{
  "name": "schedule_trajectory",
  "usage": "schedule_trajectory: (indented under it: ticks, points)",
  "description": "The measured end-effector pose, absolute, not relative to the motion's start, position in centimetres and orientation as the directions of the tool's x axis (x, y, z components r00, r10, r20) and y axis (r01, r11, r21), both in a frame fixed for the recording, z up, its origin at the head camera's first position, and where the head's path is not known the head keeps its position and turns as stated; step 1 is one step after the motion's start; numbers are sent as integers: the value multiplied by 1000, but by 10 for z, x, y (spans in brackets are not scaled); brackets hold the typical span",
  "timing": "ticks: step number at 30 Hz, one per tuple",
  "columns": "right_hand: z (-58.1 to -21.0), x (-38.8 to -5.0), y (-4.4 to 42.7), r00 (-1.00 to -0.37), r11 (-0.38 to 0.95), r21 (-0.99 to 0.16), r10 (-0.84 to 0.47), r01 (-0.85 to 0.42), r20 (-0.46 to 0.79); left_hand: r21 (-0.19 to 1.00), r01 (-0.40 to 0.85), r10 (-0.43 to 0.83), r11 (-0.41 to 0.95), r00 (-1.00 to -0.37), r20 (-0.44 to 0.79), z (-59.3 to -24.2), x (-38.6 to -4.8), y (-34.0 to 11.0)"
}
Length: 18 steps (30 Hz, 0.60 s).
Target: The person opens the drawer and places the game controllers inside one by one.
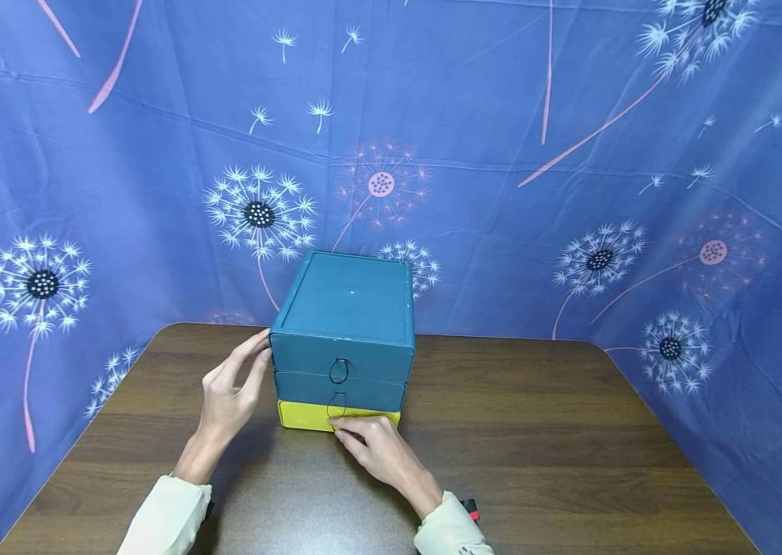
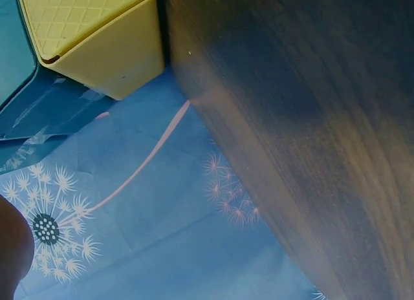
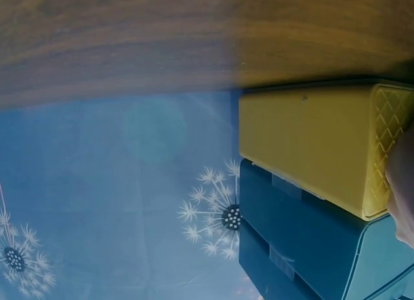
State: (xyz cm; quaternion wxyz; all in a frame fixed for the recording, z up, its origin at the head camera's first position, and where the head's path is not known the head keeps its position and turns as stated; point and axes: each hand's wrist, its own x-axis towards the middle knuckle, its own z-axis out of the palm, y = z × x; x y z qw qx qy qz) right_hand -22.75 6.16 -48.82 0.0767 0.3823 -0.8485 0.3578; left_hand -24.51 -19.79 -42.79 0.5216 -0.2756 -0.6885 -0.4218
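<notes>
Three drawer units stand stacked on the table: a dark teal top drawer [image 1: 300, 353], a teal middle drawer [image 1: 377, 393] and a yellow bottom drawer [image 1: 303, 416]. Thin dark ring pulls hang on the two teal fronts. Reaching up on the stack's left, my left hand [image 1: 227, 393] rests its fairly straight fingers against the top drawer's side. Low at the front, my right hand [image 1: 378, 447] has thumb and forefinger together at the yellow drawer's front, seeming to pinch a ring pull mostly hidden by the fingers. In the right wrist view, the yellow drawer [image 3: 304, 145] shows its quilted front.
The brown wooden table [image 1: 536, 447] extends on both sides of the stack. Behind it hangs a blue cloth [image 1: 488, 231] with dandelion prints. Strips of clear tape [image 3: 284, 187] join the units at the side.
</notes>
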Motion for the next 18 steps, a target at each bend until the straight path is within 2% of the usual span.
schedule_trajectory:
  ticks: [18]
  points:
    - [-488,-229,61,-718,451,-587,-589,-672,370,281,822,-59,496,-291,955,-429,-247,-198]
